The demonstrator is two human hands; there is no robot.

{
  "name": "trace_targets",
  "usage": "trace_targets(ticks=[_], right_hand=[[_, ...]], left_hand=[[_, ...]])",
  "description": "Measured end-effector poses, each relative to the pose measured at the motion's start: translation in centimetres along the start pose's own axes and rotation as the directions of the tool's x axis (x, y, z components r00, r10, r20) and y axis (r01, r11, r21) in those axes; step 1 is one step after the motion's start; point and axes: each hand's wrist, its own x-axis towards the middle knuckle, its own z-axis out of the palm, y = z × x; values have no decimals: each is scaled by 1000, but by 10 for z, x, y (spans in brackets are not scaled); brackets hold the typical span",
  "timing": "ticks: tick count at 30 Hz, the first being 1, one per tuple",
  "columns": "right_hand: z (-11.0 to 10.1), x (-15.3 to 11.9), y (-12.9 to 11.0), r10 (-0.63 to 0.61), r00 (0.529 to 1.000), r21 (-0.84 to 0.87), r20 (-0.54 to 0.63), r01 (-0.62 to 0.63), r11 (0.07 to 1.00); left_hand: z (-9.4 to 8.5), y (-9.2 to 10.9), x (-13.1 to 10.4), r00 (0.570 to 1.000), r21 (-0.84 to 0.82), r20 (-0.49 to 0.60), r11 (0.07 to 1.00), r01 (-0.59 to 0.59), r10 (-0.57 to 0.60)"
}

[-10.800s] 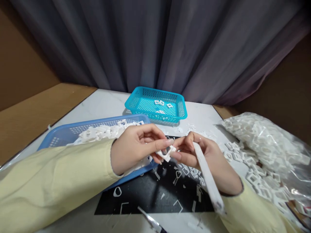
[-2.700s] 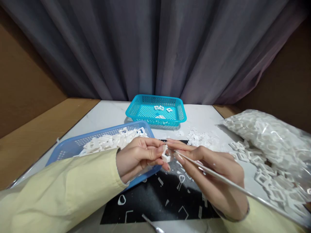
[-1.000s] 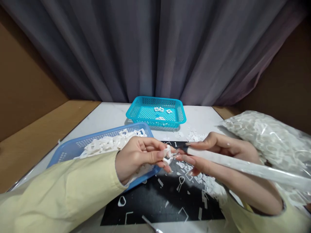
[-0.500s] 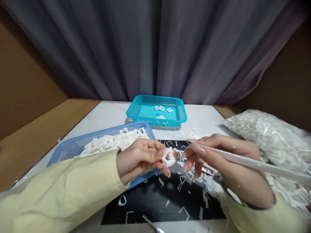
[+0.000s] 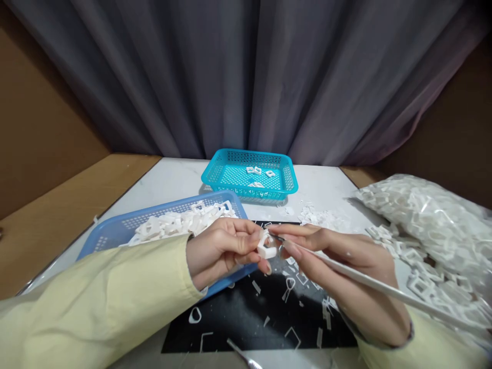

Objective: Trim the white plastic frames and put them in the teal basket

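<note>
My left hand pinches a small white frame-shaped plastic piece between thumb and fingers, over the left part of a black mat. In my right hand is a long, thin white-handled tool with a dark metal tip. That tip is at the upper right side of the piece; whether it touches cannot be made out. The tool's long handle runs back past my right wrist. Thin white trimmings lie scattered on the mat under both hands.
A blue basket heaped with white pieces stands at left, partly behind my left arm. Farther back, a turquoise basket holds several pieces. A clear bag of white pieces lies at right, with loose pieces beside it. A metal tool lies at the front edge.
My right hand has moved left, bringing the tool's tip from apart to right at the white piece. The piece has turned slightly in my left hand, which stays nearly in place.
</note>
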Motion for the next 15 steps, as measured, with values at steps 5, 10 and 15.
trace_targets(ticks=[5,10,15], right_hand=[[3,-2,2,-48,999,-39,-9,48,998],[5,-2,5,-91,996,-50,-5,91,995],[6,-3,4,-121,992,-63,-27,119,991]], left_hand=[[0,1,0,1000,-14,-14,1000,7,-7],[-1,0,0,1000,-35,-6,999,-3,3],[0,0,1,1000,-30,-30,1000,-8,7]])
